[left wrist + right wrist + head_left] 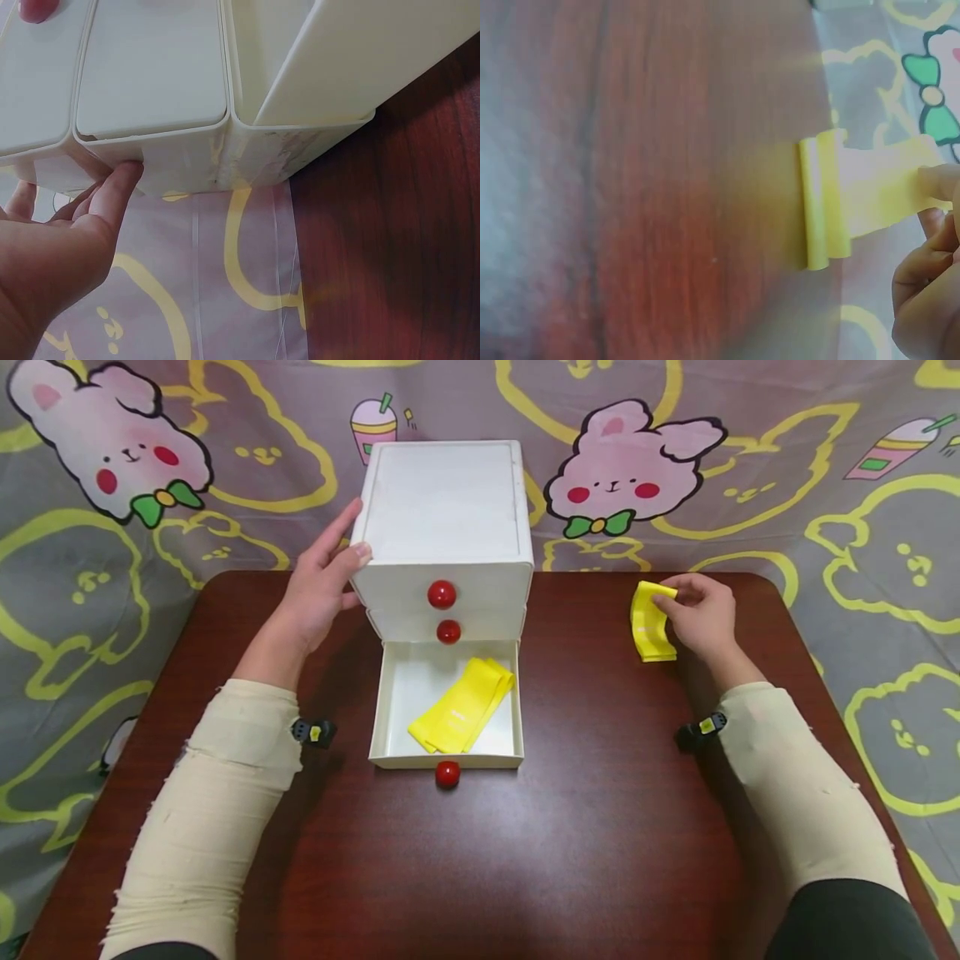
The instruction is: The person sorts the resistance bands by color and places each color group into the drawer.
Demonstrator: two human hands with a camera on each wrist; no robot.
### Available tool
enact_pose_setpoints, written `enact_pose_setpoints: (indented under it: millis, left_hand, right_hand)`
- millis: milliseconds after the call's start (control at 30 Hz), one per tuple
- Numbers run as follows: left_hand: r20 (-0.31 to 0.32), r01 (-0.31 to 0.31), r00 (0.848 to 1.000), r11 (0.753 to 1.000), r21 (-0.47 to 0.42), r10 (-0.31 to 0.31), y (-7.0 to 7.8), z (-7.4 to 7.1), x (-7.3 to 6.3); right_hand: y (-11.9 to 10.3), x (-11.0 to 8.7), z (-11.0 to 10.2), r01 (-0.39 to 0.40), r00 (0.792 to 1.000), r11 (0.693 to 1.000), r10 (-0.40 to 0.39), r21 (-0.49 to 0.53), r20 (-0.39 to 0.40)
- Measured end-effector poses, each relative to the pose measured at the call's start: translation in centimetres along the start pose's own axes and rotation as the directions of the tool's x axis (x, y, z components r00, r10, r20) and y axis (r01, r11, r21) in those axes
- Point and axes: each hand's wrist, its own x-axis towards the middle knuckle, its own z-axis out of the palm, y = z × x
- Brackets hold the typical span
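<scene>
A white three-drawer cabinet (442,502) with red ball knobs stands at the back of the table. Its bottom drawer (397,660) is pulled out, and a folded yellow elastic band (461,710) lies slantwise inside. Against the cabinet's left side rests my left hand (318,585), thumb on the top front corner and index finger stretched along the side. In the left wrist view, fingertips of the left hand (75,232) touch the cabinet wall. Off to the right, my right hand (701,614) pinches a second yellow elastic band (648,627) by its upper end; its lower end curls over (825,199).
The brown wooden table (600,827) has rounded back corners. Behind it hangs a patterned cloth (750,460) with cartoon rabbits. The bottom drawer's red knob (447,774) juts toward the front. Small black devices (701,731) are strapped at both wrists.
</scene>
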Motion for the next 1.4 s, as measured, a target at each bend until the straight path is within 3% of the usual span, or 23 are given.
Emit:
enact_pose_setpoints:
  millis: [367,600,833,1033,1133,1267,1400]
  left_hand:
    - [-0.004,0.007,1.0,1.0,-0.005,-0.007,0.0,0.1,0.0]
    - [-0.004,0.004,1.0,1.0,-0.009,-0.004,0.0,0.1,0.0]
    - [-0.005,-0.007,1.0,1.0,-0.003,0.007,-0.1,0.0,-0.1]
    - [-0.006,0.007,1.0,1.0,0.0,-0.007,0.0,0.0,-0.1]
    - [-0.005,0.01,1.0,1.0,0.004,-0.01,0.0,0.1,-0.1]
    - [-0.002,0.014,1.0,1.0,0.012,-0.013,0.1,0.1,-0.1]
    - [0.0,0.015,1.0,1.0,0.013,-0.015,0.0,0.1,-0.1]
  right_hand:
    - [-2.4,-2.3,-1.1,0.083,0.993,0.987,-0.07,0.137,-0.097]
    - [-4.2,-3.9,-1.9,0.086,0.992,0.981,-0.067,0.176,-0.108]
    - [-6.3,-5.3,-2.0,0.139,0.986,0.966,-0.115,0.216,-0.124]
    - [-8.6,-6.7,-1.7,0.239,0.969,0.917,-0.204,0.319,-0.14]
    - [-10.8,-8.1,-1.5,0.285,0.958,0.887,-0.246,0.363,-0.15]
    - [-14.1,-10.3,-1.3,0.347,0.938,0.842,-0.311,0.413,-0.153]
    - [-15.3,-11.2,-0.7,0.406,0.913,0.801,-0.376,0.44,-0.158]
